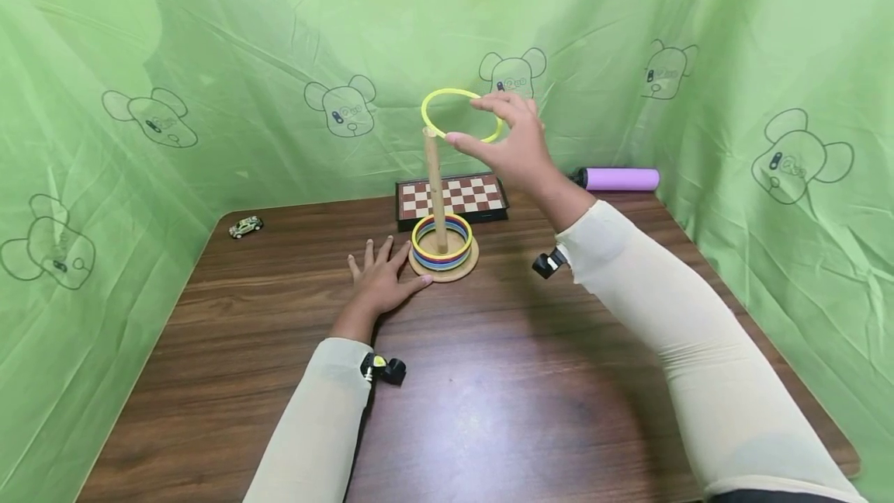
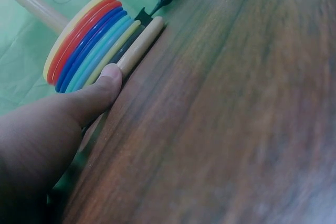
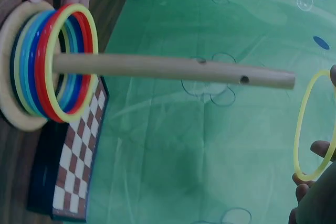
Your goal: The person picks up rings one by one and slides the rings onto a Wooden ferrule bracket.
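My right hand (image 1: 520, 142) pinches a thin yellow ring (image 1: 454, 91) between thumb and fingers. In the right wrist view a small gap separates this ring (image 3: 297, 135) from the tip of the wooden peg (image 3: 173, 71). The peg stands upright on a round wooden base (image 1: 464, 270). Around its foot lie several stacked rings (image 2: 86, 45) in yellow, red, blue, light blue and dark colours, a yellow one on top. My left hand (image 1: 380, 286) rests on the table with spread fingers, its thumb (image 2: 111, 74) against the base's edge.
A folding checkerboard (image 1: 468, 194) lies behind the base, close to the green curtain (image 1: 419, 14). A purple hand pump (image 1: 621, 179) lies at the back right. The toy car (image 1: 246, 227) sits at the back left of the brown wooden table (image 1: 279, 286).
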`<state>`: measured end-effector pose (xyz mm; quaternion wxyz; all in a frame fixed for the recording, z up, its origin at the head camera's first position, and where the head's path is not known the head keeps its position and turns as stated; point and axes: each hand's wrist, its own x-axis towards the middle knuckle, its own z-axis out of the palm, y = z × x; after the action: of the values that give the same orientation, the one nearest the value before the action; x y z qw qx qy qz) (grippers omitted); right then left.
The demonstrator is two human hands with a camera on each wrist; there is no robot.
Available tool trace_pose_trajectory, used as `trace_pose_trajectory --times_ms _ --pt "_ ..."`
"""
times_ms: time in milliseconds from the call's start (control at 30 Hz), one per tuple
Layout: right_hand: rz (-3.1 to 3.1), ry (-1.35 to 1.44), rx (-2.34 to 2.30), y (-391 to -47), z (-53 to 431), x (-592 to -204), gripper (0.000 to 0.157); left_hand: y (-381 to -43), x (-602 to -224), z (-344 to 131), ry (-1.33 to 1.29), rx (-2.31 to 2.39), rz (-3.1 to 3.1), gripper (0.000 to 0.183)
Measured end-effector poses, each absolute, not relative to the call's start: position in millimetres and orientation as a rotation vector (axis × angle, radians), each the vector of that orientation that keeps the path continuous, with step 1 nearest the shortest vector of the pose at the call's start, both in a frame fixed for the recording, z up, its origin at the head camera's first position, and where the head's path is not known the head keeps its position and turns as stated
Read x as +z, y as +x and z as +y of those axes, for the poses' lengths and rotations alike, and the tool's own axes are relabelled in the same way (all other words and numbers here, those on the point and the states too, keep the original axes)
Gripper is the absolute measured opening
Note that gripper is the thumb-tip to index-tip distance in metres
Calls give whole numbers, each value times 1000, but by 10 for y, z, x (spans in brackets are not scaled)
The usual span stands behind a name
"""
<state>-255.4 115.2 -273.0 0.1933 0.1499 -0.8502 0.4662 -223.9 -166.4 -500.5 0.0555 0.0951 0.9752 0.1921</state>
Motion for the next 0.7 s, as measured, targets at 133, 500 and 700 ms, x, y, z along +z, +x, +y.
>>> trace_pose_trajectory --times_ms 133,500,700 --pt "-2376 475 1327 -2536 1068 -2830 72 -2248 -5009 -1667 289 584 2960 103" --pt "-2381 528 1382 -2502 922 -3215 74 -2214 -5001 -1678 291 585 2958 102" --pt "-2364 488 1433 -2470 875 -3535 78 -2208 -4994 -1673 293 589 2955 102"
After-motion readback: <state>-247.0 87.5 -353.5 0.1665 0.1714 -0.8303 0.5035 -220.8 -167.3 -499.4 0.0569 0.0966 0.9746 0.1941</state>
